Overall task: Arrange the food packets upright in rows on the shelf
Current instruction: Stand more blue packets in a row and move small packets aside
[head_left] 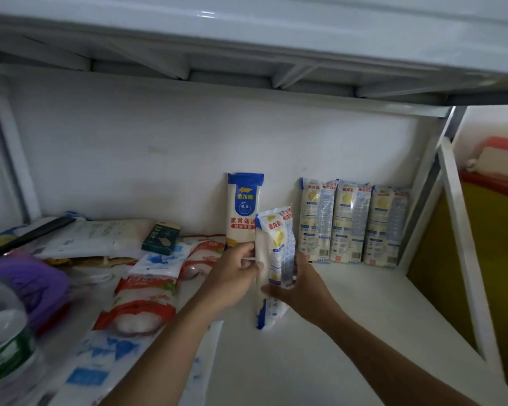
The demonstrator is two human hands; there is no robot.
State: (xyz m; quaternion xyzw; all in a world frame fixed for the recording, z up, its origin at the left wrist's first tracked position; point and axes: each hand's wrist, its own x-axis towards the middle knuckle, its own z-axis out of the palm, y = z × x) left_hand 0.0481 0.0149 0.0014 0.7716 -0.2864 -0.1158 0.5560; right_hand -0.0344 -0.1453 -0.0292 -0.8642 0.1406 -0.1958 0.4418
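Holding one noodle packet (273, 259) between them, the left hand (232, 276) and right hand (302, 291) have fingers wrapped shut around its middle, at seven o'clock from the standing row (354, 224); it looks light, crinkly and stiff inside.

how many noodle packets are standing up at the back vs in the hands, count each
Standing in the row of packets at the back right: 3
Tall packet standing alone against the wall: 1
Held packet, in the left hand and right hand: 1
Total: 5
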